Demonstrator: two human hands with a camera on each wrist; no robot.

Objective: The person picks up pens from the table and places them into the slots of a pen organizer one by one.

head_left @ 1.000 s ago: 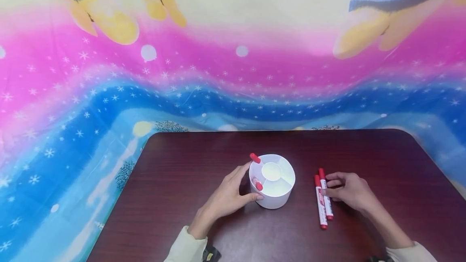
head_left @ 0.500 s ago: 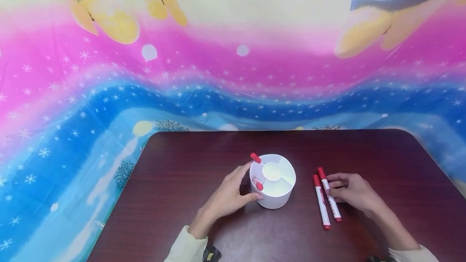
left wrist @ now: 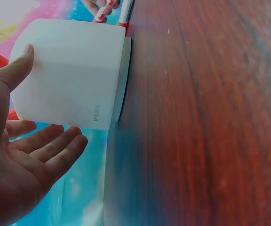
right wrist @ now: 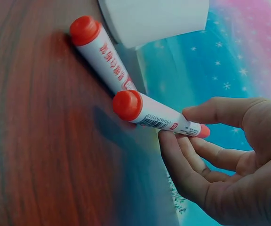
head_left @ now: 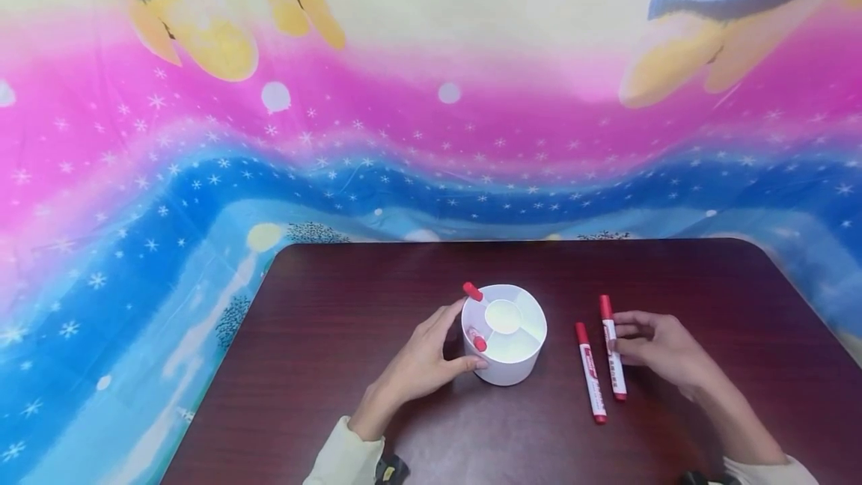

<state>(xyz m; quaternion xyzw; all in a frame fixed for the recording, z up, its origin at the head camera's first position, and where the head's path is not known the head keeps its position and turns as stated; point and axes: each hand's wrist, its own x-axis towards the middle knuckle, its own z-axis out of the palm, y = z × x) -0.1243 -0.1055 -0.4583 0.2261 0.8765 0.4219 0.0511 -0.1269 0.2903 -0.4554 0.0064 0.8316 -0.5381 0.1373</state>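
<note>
The left hand (head_left: 419, 365) cups the white holder (head_left: 503, 335) mid-bench, fingers relaxed against its wall. Right of it one marker (head_left: 590, 373) lies alone; the right hand (head_left: 663, 350) now pinches the other marker (head_left: 613, 348), pulled apart, ready for lifting.

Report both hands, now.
Left hand: open, fingers resting against the white pen holder.
Right hand: pinching a red marker.
</note>
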